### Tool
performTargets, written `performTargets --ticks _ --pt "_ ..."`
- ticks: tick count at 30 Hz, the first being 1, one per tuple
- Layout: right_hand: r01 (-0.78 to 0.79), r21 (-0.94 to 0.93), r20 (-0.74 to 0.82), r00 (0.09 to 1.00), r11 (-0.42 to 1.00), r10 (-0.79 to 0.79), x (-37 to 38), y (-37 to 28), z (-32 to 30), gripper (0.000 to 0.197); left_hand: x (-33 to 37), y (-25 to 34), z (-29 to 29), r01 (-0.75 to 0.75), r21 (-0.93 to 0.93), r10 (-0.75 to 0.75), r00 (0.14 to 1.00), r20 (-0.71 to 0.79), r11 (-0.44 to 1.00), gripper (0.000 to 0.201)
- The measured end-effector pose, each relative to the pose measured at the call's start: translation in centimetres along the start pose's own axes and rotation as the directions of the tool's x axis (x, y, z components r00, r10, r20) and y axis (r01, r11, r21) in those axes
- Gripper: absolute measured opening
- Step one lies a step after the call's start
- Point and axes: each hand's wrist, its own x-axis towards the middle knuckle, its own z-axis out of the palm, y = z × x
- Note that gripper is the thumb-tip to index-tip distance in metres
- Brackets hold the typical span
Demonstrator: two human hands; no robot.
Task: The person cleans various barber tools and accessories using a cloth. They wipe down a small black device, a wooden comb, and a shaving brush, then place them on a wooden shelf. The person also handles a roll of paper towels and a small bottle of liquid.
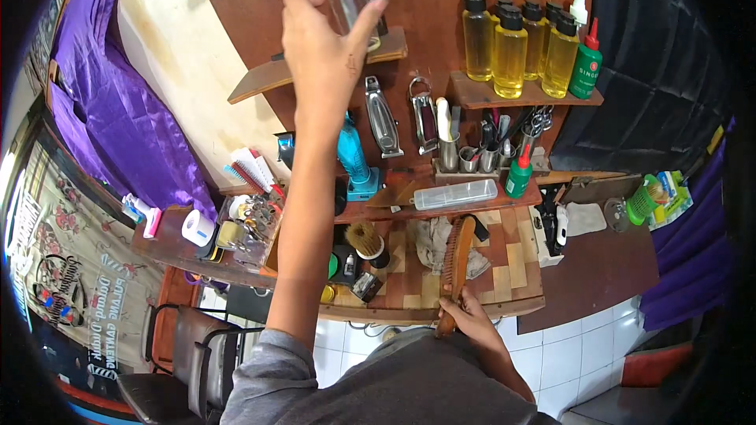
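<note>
My left hand is raised to a small wooden shelf at the upper left, fingers and thumb spread around a clear bottle with a black cap. A gap shows between the fingers and the bottle's left side; the bottle's lower part is partly hidden by the hand. Low in front of me, my right hand is closed on the handle of a wooden brush. Its bristles face left, and it points up over the counter. A grey cloth lies behind the brush.
Several yellow-filled bottles and a green bottle stand on the right shelf. Hair clippers hang on the wall. Below are a clear case, a blue device and a round brush. A chair stands lower left.
</note>
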Motion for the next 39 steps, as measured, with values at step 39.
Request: performTargets --ticks 39 --pt "0.243 -0.258 -0.480 0.808 0.935 -0.343 -2.0 -10.2 4.9 0.034 -21.1 5.7 -7.8 0.916 -0.400 -0.145 0.392 0.909 -0.033 0.046"
